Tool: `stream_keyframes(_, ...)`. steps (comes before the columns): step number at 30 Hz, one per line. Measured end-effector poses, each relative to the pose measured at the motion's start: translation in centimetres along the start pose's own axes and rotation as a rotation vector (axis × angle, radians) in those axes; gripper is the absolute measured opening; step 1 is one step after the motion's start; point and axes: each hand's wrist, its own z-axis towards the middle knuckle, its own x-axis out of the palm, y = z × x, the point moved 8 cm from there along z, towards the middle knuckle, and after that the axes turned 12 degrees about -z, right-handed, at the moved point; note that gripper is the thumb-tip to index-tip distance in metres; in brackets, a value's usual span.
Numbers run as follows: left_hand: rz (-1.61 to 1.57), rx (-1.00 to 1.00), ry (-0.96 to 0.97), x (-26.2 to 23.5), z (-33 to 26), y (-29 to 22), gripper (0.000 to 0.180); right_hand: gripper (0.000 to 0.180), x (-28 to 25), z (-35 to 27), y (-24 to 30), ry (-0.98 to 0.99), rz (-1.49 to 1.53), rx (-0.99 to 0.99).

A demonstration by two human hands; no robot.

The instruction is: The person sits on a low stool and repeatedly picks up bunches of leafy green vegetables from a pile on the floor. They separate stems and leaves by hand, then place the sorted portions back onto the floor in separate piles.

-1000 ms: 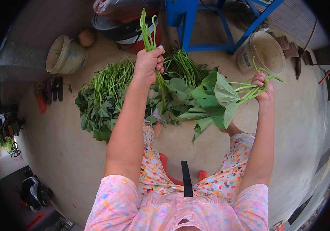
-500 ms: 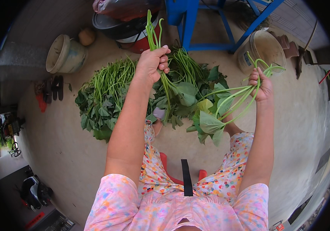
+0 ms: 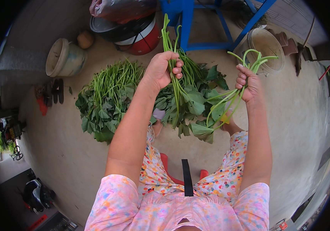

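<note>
My left hand is closed around a bunch of leafy green stems, their cut ends pointing up and leaves hanging below. To its right, my right hand grips several more long stems, whose ends stick out above the fist. The broad leaves of that second bunch droop toward the left, near my feet. Beneath both hands, a big heap of the same leafy greens lies on the floor. Part of the heap behind my left hand is hidden by the hand and its bunch.
A pale bucket stands at the left, beside a round tan object. A red and white tub is at the back, near a blue metal frame. Another bucket stands back right. I sit on a red stool.
My left hand has moved a little right with its stems. My right hand has come left and slightly down, bringing its bunch closer to the other one.
</note>
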Motion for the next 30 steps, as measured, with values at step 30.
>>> stream_keyframes(30, 0.267, -0.117, 0.092, 3.2, 1.1, 6.8, 0.016, 0.018, 4.3, -0.2, -2.6, -0.101, -0.033, -0.135)
